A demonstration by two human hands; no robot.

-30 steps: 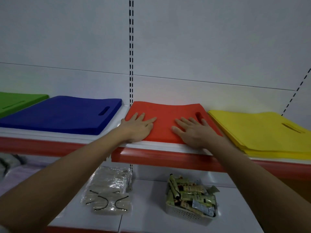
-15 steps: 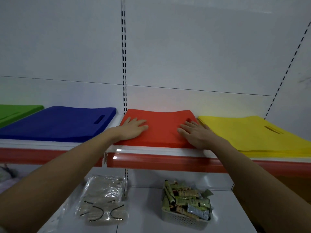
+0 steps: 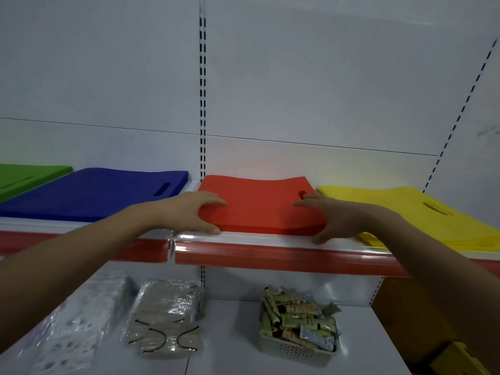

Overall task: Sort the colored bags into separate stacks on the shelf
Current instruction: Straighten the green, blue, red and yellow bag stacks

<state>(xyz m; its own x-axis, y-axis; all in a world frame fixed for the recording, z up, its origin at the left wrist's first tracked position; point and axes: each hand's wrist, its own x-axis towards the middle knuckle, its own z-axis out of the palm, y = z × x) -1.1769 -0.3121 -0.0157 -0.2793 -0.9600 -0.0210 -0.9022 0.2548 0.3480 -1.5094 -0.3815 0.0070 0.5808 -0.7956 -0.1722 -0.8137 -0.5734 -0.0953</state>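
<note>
Four flat stacks of bags lie side by side on the upper shelf (image 3: 270,239): green (image 3: 24,177) at far left, then blue (image 3: 94,193), red (image 3: 259,204) and yellow (image 3: 405,212). My left hand (image 3: 186,212) clasps the red stack's front left corner, fingers on top and thumb along its front edge. At the front right corner my right hand (image 3: 332,217) does the same, fingertips beside the handle hole and thumb down at the shelf lip. That corner is hidden under my palm.
The shelf has a red front strip (image 3: 270,257). On the lower shelf lie clear plastic packs (image 3: 165,320) and a white basket of tubes (image 3: 297,350). A brown box (image 3: 405,320) stands at lower right. The white back wall has slotted uprights.
Both hands slid apart from lying flat on the red stack to clasping its front corners. The camera tilted upward slightly.
</note>
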